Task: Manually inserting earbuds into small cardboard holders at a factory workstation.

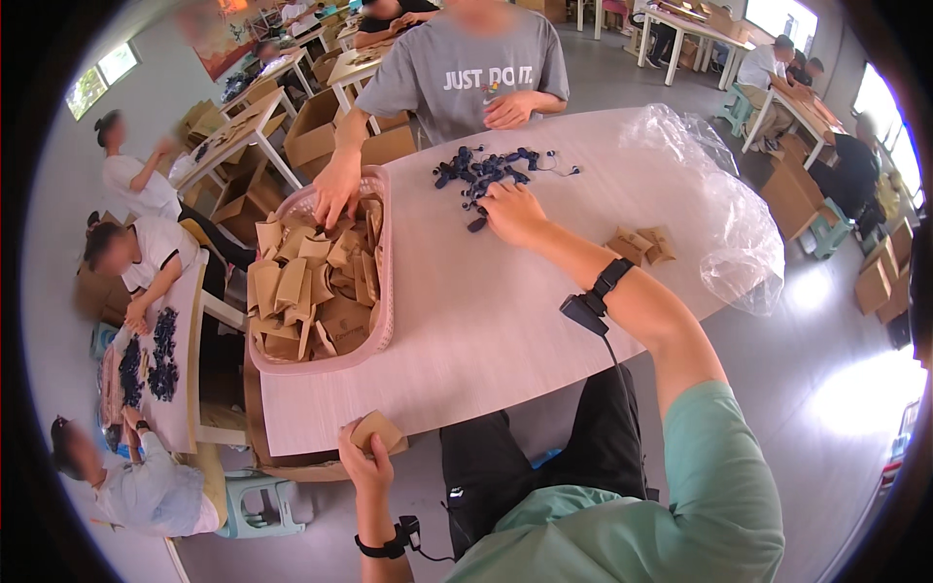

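Fingers of our right hand (512, 212) curl down onto the near edge of a pile of small dark blue parts (486, 170) on the pale counter (486, 311), pinching at one of them; which piece exactly we cannot make out. Our left hand (364, 466) sits at the counter's near edge, thumb and fingers closed around a small folded brown paper pouch (374, 428). Both our wrists carry black bands, and a cable runs from the right one down toward our lap.

Between our hands stands a pink basket (386, 291), heaped with more brown pouches (311, 282). A co-worker's hand (335, 189) reaches into its far end, and that person's other hand rests near the blue pile. Right of our arm lie three loose pouches (641, 243), just beside a crumpled clear plastic bag (724, 204) that hangs over the counter's right edge.

Our left forearm is cut off by the lower edge. Cardboard boxes (316, 131) stand on the floor behind the co-worker, and other people work at neighbouring tables, blurred toward the rim.
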Demonstrator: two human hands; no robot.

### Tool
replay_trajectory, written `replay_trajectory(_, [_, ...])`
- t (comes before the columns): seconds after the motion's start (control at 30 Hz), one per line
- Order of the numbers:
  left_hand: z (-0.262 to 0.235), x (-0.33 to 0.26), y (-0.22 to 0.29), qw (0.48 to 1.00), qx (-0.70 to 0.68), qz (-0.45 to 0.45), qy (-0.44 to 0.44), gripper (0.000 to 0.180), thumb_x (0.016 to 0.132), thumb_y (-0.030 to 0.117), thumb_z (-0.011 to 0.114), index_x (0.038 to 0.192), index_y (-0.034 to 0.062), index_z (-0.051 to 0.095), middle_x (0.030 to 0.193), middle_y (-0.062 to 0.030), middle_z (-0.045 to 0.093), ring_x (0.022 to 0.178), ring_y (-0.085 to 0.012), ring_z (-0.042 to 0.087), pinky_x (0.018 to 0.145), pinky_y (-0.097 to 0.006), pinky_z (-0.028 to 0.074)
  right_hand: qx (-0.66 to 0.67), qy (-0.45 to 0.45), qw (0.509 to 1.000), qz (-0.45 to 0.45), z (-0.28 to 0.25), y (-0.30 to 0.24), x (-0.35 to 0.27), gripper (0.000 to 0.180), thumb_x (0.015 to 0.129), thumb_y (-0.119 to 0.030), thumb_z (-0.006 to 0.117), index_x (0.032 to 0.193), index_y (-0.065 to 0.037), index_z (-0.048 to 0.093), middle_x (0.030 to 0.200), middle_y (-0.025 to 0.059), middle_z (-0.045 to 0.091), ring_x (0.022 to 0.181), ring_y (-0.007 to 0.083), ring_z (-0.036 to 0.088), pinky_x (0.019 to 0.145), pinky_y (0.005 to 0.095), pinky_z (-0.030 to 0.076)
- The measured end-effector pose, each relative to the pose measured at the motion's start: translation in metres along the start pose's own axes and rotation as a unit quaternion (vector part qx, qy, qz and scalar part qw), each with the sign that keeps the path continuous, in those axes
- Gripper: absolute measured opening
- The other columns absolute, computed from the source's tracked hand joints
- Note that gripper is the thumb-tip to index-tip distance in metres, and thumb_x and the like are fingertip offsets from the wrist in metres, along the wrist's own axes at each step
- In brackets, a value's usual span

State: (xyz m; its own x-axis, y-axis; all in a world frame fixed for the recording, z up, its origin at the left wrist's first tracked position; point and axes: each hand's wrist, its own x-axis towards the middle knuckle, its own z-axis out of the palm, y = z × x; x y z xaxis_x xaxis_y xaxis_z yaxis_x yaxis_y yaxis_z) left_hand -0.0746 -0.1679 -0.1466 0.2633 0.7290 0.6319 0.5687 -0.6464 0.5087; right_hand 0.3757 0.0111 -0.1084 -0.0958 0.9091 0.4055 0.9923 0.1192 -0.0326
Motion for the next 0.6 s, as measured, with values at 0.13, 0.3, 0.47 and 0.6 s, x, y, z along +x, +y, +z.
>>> replay_trajectory(0.13, [0.003, -0.004, -0.007, 0.994, -0.069, -0.081, -0.038, 0.042, 0.091, 0.009, 0.065, 0.127, -0.0025, 0.048, 0.123, -0.0202, 0.052, 0.104, -0.0331, 0.058, 0.089, -0.037, 0.048, -0.045, -0.024, 0.999, 0.001, -0.017, -0.004, -0.009, 0.019, 0.085, -0.018, 0.065, 0.101, -0.01, 0.071, 0.105, 0.0055, 0.062, 0.11, 0.0245, 0.057, 0.094, 0.0411, 0.044])
replay_trajectory(0.3, [0.014, 0.003, -0.003, 0.981, -0.135, -0.124, -0.065, 0.045, 0.09, 0.008, 0.066, 0.13, -0.0014, 0.046, 0.125, -0.0186, 0.049, 0.108, -0.029, 0.057, 0.09, -0.036, 0.047, 0.343, 0.074, 0.923, 0.16, -0.042, 0.0, -0.026, 0.022, 0.093, -0.024, 0.062, 0.107, -0.008, 0.068, 0.106, 0.006, 0.066, 0.097, 0.0205, 0.062, 0.082, 0.0369, 0.047])
replay_trajectory(0.47, [0.024, 0.036, 0.024, 0.966, -0.202, -0.148, -0.07, 0.048, 0.091, 0.006, 0.064, 0.134, -0.0017, 0.043, 0.128, -0.0172, 0.047, 0.105, -0.0248, 0.058, 0.09, -0.034, 0.046, 0.643, 0.14, 0.713, 0.242, -0.081, 0.008, -0.03, 0.022, 0.1, -0.023, 0.054, 0.111, -0.005, 0.06, 0.093, 0.0024, 0.066, 0.087, 0.0139, 0.065, 0.073, 0.0322, 0.048])
replay_trajectory(0.6, [0.043, 0.057, 0.054, 0.933, -0.298, -0.19, -0.07, 0.038, 0.092, 0.005, 0.064, 0.126, -0.0023, 0.051, 0.109, -0.0101, 0.059, 0.097, -0.0167, 0.06, 0.088, -0.029, 0.046, 0.775, 0.152, 0.569, 0.23, -0.119, 0.001, -0.064, 0.02, 0.1, -0.021, 0.052, 0.106, -0.003, 0.057, 0.085, 0.0072, 0.064, 0.081, 0.0158, 0.064, 0.07, 0.0286, 0.047])
